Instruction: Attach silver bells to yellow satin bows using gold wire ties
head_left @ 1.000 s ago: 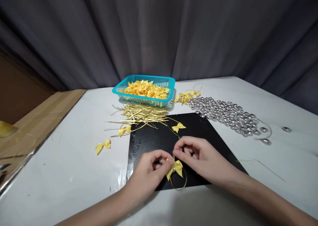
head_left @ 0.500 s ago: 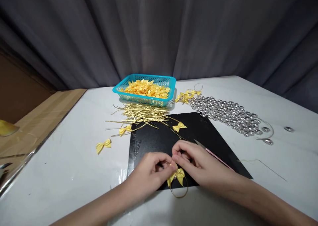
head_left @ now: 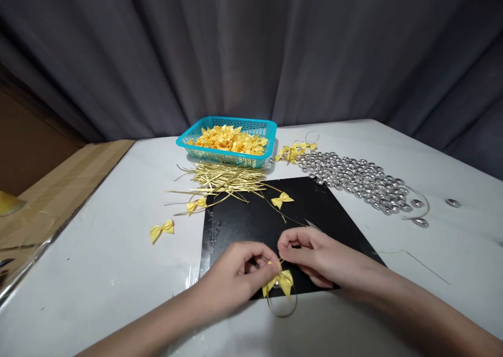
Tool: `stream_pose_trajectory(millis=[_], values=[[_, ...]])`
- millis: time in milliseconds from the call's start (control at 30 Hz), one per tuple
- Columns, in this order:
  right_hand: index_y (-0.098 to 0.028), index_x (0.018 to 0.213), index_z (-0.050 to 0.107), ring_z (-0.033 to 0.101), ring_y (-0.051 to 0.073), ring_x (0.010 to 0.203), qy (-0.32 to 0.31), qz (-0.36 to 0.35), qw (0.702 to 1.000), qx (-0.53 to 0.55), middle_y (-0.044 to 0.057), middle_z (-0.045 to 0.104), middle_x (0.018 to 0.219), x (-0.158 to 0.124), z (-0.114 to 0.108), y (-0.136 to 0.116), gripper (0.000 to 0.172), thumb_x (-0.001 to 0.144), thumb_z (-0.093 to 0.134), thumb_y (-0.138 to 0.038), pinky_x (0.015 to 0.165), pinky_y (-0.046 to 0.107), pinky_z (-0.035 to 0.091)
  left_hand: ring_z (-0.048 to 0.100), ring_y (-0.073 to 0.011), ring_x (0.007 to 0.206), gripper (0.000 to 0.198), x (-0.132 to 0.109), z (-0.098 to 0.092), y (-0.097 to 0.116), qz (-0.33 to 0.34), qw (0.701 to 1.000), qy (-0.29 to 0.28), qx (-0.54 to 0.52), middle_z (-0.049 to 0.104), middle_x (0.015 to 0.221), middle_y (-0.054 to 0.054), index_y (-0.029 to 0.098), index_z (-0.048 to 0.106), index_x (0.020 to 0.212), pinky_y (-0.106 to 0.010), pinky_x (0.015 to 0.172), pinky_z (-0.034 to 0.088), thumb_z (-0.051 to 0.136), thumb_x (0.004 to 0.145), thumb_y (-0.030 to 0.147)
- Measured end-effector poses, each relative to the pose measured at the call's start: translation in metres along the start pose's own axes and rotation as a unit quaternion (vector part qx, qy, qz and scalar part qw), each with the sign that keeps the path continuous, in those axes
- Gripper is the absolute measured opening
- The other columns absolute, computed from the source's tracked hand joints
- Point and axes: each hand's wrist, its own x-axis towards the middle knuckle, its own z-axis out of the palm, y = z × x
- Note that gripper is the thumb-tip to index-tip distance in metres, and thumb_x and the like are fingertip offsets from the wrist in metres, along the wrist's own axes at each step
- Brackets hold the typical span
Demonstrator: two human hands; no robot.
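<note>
My left hand [head_left: 241,270] pinches the top of a yellow ribbon bow [head_left: 285,280] over the near edge of a black mat [head_left: 245,223]. A silver bead [head_left: 276,283] sits at the bow's middle, and a loop of gold cord [head_left: 291,313] hangs below. Just above and to the right, my right hand [head_left: 314,255] is closed with thumb and forefinger together on a short end of the gold cord; its tip is hidden by the fingers. Behind that hand the pointed tip of a metal blade [head_left: 312,224] shows, the rest covered.
A turquoise basket [head_left: 228,153] heaped with yellow bows stands at the back. Before it lie gold cords [head_left: 223,178]. Silver beads [head_left: 353,179] spread to the right, beside finished-looking bows [head_left: 293,152]. Loose bows [head_left: 162,231] lie left and on the mat; a thin thread [head_left: 426,267] lies right.
My right hand has turned and shifted slightly right and down, covering more of the pink-handled tool. My left hand still holds the bow in nearly the same place.
</note>
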Motion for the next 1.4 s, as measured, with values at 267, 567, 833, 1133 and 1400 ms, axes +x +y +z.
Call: stream_pose_trajectory(millis=[267, 567, 833, 1133, 1400], values=[[-0.018, 0.076, 0.049, 0.03, 0.007, 0.047, 0.092, -0.169, 0.971, -0.139, -0.007, 0.036, 0.054, -0.005, 0.004, 0.006, 0.017, 0.088, 0.047, -0.03, 0.043, 0.019, 0.022, 0.038, -0.0111, 0.062, 0.022, 0.005, -0.003, 0.002, -0.008, 0.993, 0.063, -0.098, 0.046, 0.064, 0.003, 0.014, 0.058, 0.075, -0.024, 0.058, 0.029, 0.057, 0.078, 0.036], [-0.019, 0.075, 0.048, 0.044, 0.009, 0.054, 0.123, -0.232, 0.904, -0.338, -0.001, 0.053, 0.074, -0.011, 0.012, -0.002, 0.017, 0.089, 0.038, -0.018, 0.052, 0.023, 0.031, 0.044, -0.0105, 0.061, 0.018, 0.005, 0.0, -0.001, 0.009, 0.988, 0.088, -0.124, 0.052, 0.063, 0.003, 0.015, 0.06, 0.072, -0.023, 0.06, 0.034, 0.061, 0.076, 0.032], [-0.019, 0.071, 0.043, 0.041, 0.01, 0.052, 0.156, -0.242, 0.898, -0.333, -0.001, 0.049, 0.067, -0.005, 0.017, 0.005, 0.016, 0.085, 0.039, -0.014, 0.051, 0.023, 0.03, 0.049, -0.0122, 0.061, 0.023, 0.004, 0.008, -0.004, -0.017, 0.985, 0.133, -0.108, 0.064, 0.071, -0.004, 0.012, 0.068, 0.076, -0.024, 0.058, 0.037, 0.062, 0.074, 0.034], [-0.019, 0.066, 0.039, 0.039, 0.01, 0.051, 0.205, -0.255, 0.893, -0.31, -0.002, 0.044, 0.063, 0.003, 0.026, 0.015, 0.016, 0.081, 0.04, -0.012, 0.049, 0.022, 0.029, 0.056, -0.0152, 0.064, 0.026, 0.002, 0.01, -0.004, -0.017, 0.985, 0.14, -0.102, 0.071, 0.074, -0.008, 0.011, 0.073, 0.077, -0.026, 0.061, 0.041, 0.063, 0.074, 0.035], [-0.018, 0.071, 0.048, 0.038, 0.009, 0.049, 0.204, -0.258, 0.899, -0.288, -0.002, 0.043, 0.061, -0.001, 0.019, 0.009, 0.016, 0.086, 0.042, -0.018, 0.048, 0.022, 0.03, 0.056, -0.0141, 0.066, 0.021, 0.005, 0.006, -0.003, 0.014, 0.979, 0.171, -0.111, 0.068, 0.069, -0.003, 0.015, 0.069, 0.072, -0.024, 0.062, 0.043, 0.063, 0.076, 0.034]])
